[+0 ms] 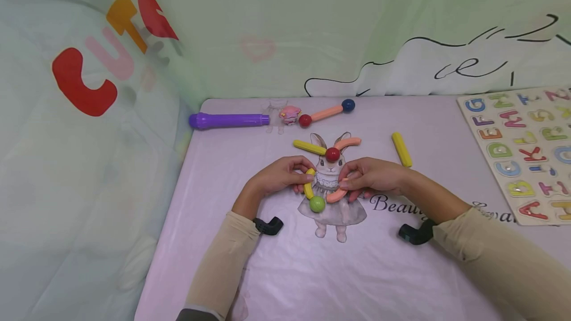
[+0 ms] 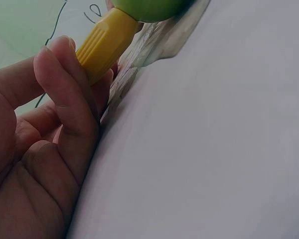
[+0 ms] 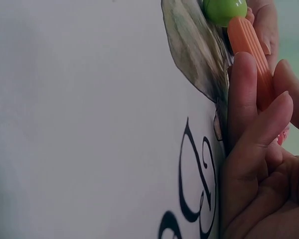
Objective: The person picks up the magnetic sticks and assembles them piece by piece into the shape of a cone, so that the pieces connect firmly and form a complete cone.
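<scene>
Yellow curved stick (image 1: 308,191) and orange curved stick (image 1: 335,196), one pinched per hand

Both over the rabbit print (image 1: 341,218) on the surface (image 1: 312,281). Left hand (image 1: 285,176) pinches the yellow curved stick, thumb against fingers; green ball (image 1: 317,204) touching its near end. Right hand (image 1: 376,176) pinches the orange curved stick, near end just beside the ball. Farther off: red ball (image 1: 332,154), straight yellow stick (image 1: 309,147) to its left, second orange stick (image 1: 350,141) to its right.

Handling, judged: probably light, stiff plastic, not fragile. Ribbed sticks should grip well; smooth ball likely slippery, could roll if loose. Best hold: mid-stick, ends left free.

Writing: black "Beau" script (image 1: 392,204) right of the print, rest partly covered. Letter board (image 1: 516,155) at right, A to G near to far along its left column. "CUT" lettering (image 1: 82,83) on left wall cloth. No brand legible.
</scene>
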Available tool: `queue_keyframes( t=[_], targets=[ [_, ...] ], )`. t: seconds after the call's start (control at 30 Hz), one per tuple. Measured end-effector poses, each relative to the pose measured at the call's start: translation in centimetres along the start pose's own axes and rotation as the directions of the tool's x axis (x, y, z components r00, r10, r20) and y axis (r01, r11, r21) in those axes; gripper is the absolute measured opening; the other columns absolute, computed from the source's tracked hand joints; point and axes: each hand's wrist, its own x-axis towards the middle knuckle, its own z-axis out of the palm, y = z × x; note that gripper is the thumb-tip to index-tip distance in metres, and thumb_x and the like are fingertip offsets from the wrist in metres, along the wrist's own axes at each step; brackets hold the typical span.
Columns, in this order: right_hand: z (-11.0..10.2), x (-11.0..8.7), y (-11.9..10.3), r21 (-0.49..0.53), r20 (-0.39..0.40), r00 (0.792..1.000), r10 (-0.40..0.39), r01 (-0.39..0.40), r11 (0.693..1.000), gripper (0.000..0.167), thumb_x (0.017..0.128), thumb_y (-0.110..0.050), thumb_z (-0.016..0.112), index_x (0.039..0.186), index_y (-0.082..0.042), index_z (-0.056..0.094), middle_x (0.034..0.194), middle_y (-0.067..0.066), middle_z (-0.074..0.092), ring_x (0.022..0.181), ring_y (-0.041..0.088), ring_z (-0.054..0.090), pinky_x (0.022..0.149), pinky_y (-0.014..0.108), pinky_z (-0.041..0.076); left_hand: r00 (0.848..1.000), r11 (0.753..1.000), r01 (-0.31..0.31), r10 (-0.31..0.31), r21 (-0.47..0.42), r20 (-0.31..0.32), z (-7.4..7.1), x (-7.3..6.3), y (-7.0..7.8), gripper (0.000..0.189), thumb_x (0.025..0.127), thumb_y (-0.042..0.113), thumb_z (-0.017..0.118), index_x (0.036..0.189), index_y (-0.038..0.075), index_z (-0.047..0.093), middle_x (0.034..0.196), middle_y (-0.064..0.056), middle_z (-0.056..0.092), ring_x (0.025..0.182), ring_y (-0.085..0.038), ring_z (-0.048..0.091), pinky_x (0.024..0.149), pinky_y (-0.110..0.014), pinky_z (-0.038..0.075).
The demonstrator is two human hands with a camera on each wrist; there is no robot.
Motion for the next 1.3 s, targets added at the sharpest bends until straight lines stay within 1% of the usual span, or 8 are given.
queue_keyframes(
  t=[0.3, 0.53, 0.73, 0.9, 1.3],
  targets=[
    [0.04, -0.13, -0.23, -0.005, 0.006, 1.000, 0.002, -0.002, 1.000, 0.042, 0.097, -0.027, 0.071, 0.127, -0.002, 0.054, 0.087, 0.003, 0.076, 0.072, 0.011, 0.066, 0.058, 0.020, 0.045, 1.000, 1.000, -0.009, 0.009, 0.000, 0.003, -0.02, 0.00, 0.06, 0.030, 0.098, 0.018, 0.070, 0.125, 0.007, 0.062, 0.104, -0.005, 0.062, 0.070, -0.012, 0.061, 0.064, -0.024, 0.055],
    [0.11, -0.26, -0.33, 0.017, 0.031, 0.999, -0.016, 0.016, 1.000, 0.035, 0.098, -0.022, 0.070, 0.121, -0.001, 0.053, 0.088, 0.005, 0.076, 0.073, 0.013, 0.069, 0.058, 0.021, 0.045, 1.000, 1.000, -0.007, 0.007, 0.004, 0.005, -0.06, 0.03, 0.20, 0.030, 0.098, 0.017, 0.070, 0.124, 0.006, 0.062, 0.103, -0.005, 0.062, 0.070, -0.012, 0.061, 0.064, -0.024, 0.054],
    [0.29, -0.26, -0.33, -0.008, 0.033, 0.999, -0.027, 0.028, 1.000, 0.034, 0.097, -0.023, 0.072, 0.118, -0.002, 0.056, 0.084, 0.003, 0.075, 0.071, 0.013, 0.068, 0.059, 0.021, 0.045, 1.000, 1.000, -0.013, 0.013, 0.002, 0.006, -0.07, 0.09, 0.03, 0.028, 0.098, 0.017, 0.069, 0.123, 0.006, 0.062, 0.103, -0.005, 0.062, 0.069, -0.011, 0.061, 0.064, -0.024, 0.054],
    [0.33, -0.22, -0.28, -0.026, 0.037, 0.999, -0.027, 0.028, 0.999, 0.034, 0.096, -0.025, 0.072, 0.118, -0.003, 0.059, 0.084, 0.003, 0.074, 0.070, 0.013, 0.067, 0.059, 0.021, 0.045, 1.000, 1.000, -0.018, 0.018, 0.001, 0.002, 0.00, 0.02, 0.05, 0.027, 0.099, 0.016, 0.068, 0.123, 0.005, 0.062, 0.101, -0.005, 0.061, 0.069, -0.011, 0.060, 0.064, -0.024, 0.054],
    [0.42, -0.03, 0.00, -0.006, 0.046, 0.998, -0.035, 0.035, 0.999, 0.031, 0.095, -0.021, 0.074, 0.116, -0.002, 0.061, 0.084, 0.003, 0.075, 0.068, 0.011, 0.068, 0.059, 0.020, 0.047, 1.000, 1.000, -0.019, 0.019, -0.011, 0.003, 0.02, -0.01, 0.06, 0.027, 0.099, 0.015, 0.068, 0.123, 0.005, 0.061, 0.100, -0.005, 0.060, 0.069, -0.011, 0.061, 0.063, -0.023, 0.054]
  ],
)
